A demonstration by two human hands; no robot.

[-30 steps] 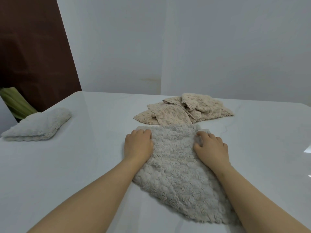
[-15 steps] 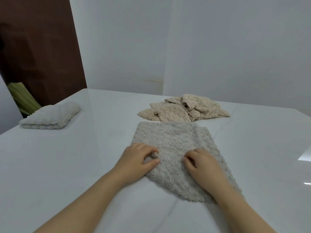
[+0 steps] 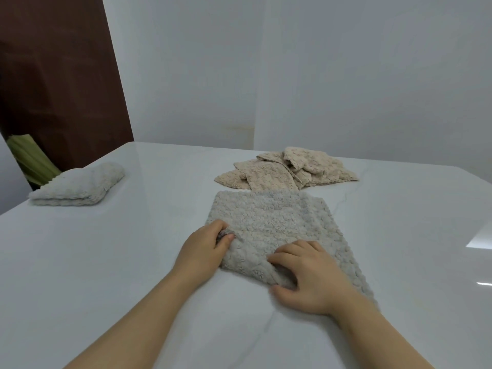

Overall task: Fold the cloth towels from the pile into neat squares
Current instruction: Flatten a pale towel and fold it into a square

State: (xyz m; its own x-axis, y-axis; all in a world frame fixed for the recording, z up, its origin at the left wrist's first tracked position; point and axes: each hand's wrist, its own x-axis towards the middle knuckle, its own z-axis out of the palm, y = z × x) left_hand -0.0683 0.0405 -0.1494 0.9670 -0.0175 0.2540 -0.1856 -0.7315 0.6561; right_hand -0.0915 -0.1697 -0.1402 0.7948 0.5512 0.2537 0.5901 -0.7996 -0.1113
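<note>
1. My left hand (image 3: 205, 249) pinches the left side of a grey towel (image 3: 279, 219) between thumb and fingertips, gathering a small tuck of cloth.
2. My right hand (image 3: 311, 278) grips the near edge of the same towel. The fingers curl over the top and the thumb lies at the edge, which rises a little off the worktop (image 3: 119, 257). My hands sit apart, one at each end of that near edge.
3. The grey towel lies directly in front of me. It is mostly flat, seemingly one layer thick, roughly square and set slightly askew. Its surface is fluffy and bobbled, with a bumpy rim down the right side. It looks soft and limp.
4. Just beyond its far edge is a loose pile of beige towels (image 3: 287, 171), crumpled and overlapping. I cannot count them, nor tell whether they touch the grey one.
5. Well apart, at the far left of the worktop, rests a folded grey towel (image 3: 80, 185), thick and compact.
6. My judgement is that the task is at an early stage. One towel looks finished and this one is at its first fold. The beige pile is not yet folded.
</note>
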